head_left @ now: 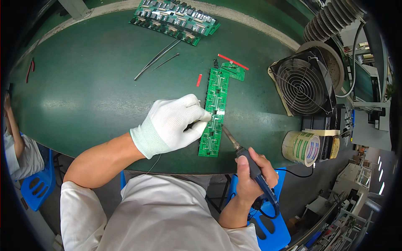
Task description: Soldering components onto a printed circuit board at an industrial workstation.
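A long green circuit board point(216, 98) lies on the green table, running away from me. My left hand point(173, 121), in a white knit glove, is closed in a pinch at the board's left edge. A thin solder wire point(156, 162) trails out below that glove; its end between the fingers is hidden. Bare and wrapped round the handle, my right hand point(255, 175) holds a soldering iron point(251, 164). The iron's tip points up and left, at the right edge of the board; I cannot tell whether it touches.
Stacked circuit boards point(176, 20) lie at the far edge. Cable ties point(157, 60), a red strip point(233, 61) and a smaller green board point(234, 71) lie nearer. To the right stand a fan point(299, 87) and a tape roll point(300, 147). Another person's arm point(14, 129) shows far left.
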Motion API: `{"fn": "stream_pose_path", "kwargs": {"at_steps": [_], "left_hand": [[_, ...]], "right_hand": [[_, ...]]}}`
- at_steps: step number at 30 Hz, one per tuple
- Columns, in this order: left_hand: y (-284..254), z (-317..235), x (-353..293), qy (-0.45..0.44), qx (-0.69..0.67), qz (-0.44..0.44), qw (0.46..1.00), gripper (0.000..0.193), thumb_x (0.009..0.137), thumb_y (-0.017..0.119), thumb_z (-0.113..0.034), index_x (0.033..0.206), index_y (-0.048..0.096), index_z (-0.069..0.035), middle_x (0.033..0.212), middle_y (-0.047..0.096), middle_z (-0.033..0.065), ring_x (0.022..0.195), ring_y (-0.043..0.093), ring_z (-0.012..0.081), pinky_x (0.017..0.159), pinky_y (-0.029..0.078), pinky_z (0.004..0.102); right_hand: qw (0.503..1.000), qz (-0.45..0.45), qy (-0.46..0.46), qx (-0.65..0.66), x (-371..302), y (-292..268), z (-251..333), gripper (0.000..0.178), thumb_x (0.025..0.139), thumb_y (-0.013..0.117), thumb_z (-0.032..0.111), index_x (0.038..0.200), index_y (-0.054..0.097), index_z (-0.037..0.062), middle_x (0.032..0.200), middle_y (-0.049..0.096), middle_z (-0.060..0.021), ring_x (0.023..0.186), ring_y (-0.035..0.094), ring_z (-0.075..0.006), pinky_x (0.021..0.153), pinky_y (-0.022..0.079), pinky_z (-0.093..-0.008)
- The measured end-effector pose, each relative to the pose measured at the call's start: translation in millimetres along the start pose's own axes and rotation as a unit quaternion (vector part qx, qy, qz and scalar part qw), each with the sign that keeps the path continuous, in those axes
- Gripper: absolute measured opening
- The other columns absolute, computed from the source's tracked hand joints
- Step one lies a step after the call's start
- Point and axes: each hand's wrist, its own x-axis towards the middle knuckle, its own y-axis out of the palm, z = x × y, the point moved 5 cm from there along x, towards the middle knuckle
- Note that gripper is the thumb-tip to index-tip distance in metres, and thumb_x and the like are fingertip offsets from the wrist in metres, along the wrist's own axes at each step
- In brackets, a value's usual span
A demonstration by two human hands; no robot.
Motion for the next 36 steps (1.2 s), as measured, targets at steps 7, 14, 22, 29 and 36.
{"fn": "stream_pose_path", "kwargs": {"at_steps": [7, 14, 22, 29, 36], "left_hand": [[0, 0, 1, 0.003, -0.001, 0.004, 1.0, 0.01, 0.072, 0.071, -0.006, 0.081, 0.068, -0.01, 0.077, 0.057, 0.0011, 0.051, 0.051, 0.0189, 0.047, 0.042, 0.0302], [-2, 1, 0, -0.006, -0.019, -0.003, 1.0, 0.015, 0.072, 0.073, 0.001, 0.082, 0.07, -0.009, 0.075, 0.054, -0.0011, 0.053, 0.046, 0.0134, 0.049, 0.039, 0.0264], [-2, -1, 1, -0.014, -0.013, 0.011, 1.0, 0.012, 0.074, 0.072, -0.005, 0.084, 0.07, -0.009, 0.077, 0.057, 0.0001, 0.052, 0.05, 0.0169, 0.048, 0.042, 0.0291], [0, -6, 6, -0.027, -0.023, 0.023, 0.999, 0.012, 0.075, 0.072, -0.004, 0.086, 0.07, -0.009, 0.076, 0.056, -0.0004, 0.053, 0.05, 0.0157, 0.049, 0.042, 0.0281], [-13, -22, 4, -0.019, -0.019, 0.029, 0.999, 0.012, 0.075, 0.072, -0.004, 0.086, 0.07, -0.009, 0.076, 0.055, 0.0005, 0.053, 0.05, 0.0163, 0.05, 0.042, 0.0285]], "right_hand": [[0.999, -0.037, 0.014, 0.014, -2, -17, -8, 0.028, 0.07, 0.077, 0.005, 0.096, 0.071, -0.004, 0.077, 0.071, -0.0162, 0.056, 0.062, -0.0207, 0.056, 0.05, -0.0268], [0.907, -0.409, -0.061, 0.078, -38, -114, -52, 0.034, 0.095, 0.062, 0.022, 0.117, 0.066, -0.0043, 0.089, 0.07, -0.0145, 0.073, 0.065, -0.0178, 0.067, 0.052, -0.0288], [0.883, -0.417, 0.12, -0.179, -40, -137, -69, 0.037, 0.098, 0.058, 0.02, 0.128, 0.061, -0.0023, 0.083, 0.068, -0.0112, 0.071, 0.059, -0.0171, 0.068, 0.049, -0.0284], [0.921, -0.374, 0.074, -0.086, -52, -125, -70, 0.04, 0.098, 0.059, 0.019, 0.131, 0.058, -0.0029, 0.077, 0.066, -0.0091, 0.067, 0.056, -0.0151, 0.067, 0.047, -0.0277], [0.976, -0.172, 0.092, 0.096, -58, -58, -36, 0.043, 0.084, 0.063, 0.006, 0.123, 0.061, -0.0086, 0.08, 0.068, -0.017, 0.061, 0.061, -0.0179, 0.059, 0.05, -0.0249]]}}
